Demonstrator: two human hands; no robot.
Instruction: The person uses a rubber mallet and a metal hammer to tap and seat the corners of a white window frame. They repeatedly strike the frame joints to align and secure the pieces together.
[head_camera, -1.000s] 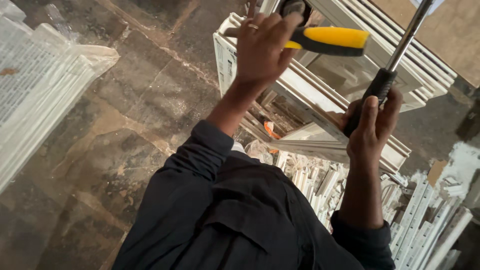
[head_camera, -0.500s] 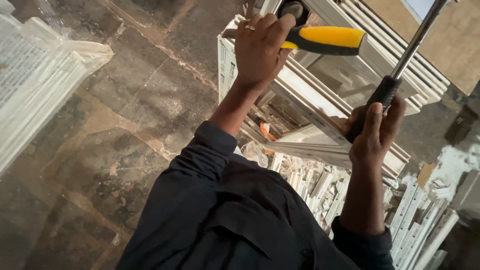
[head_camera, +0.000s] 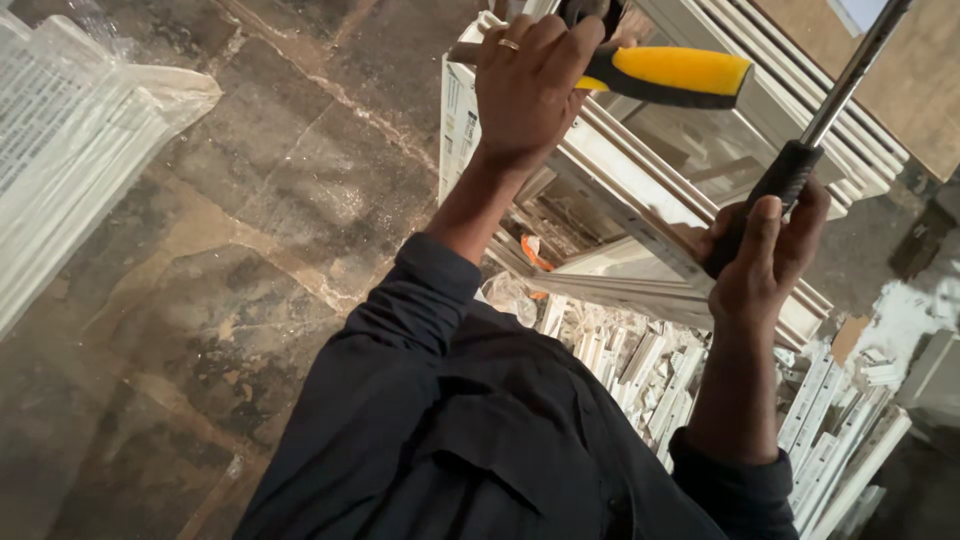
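- The left hand (head_camera: 525, 85) is wrapped around a yellow-and-black-handled tool (head_camera: 665, 75), its handle pointing right across the top of the white plastic window frame (head_camera: 620, 200).
- The right hand (head_camera: 765, 260) grips the black sleeve of a long steel bar (head_camera: 835, 95), which slants up and to the right from the frame's near edge.
- The hands are apart; the left is higher on the frame.
- White offcut strips (head_camera: 650, 375) lie below the frame; stone floor (head_camera: 200, 300) opens to its left.

- The white plastic window frame (head_camera: 640, 215) stands on the stone floor (head_camera: 200, 300), in the upper right of the view.
- The left hand (head_camera: 525, 85) is above the frame's upper left corner; the yellow-and-black tool handle (head_camera: 680, 75) juts right from it.
- The right hand (head_camera: 765, 255) is at the frame's right side, around the black-gripped metal bar (head_camera: 800, 165), which rises up and right.
- Short white profile offcuts (head_camera: 700, 385) lie heaped below the frame.
- Wrapped white profile bundles (head_camera: 70, 140) lie far left.
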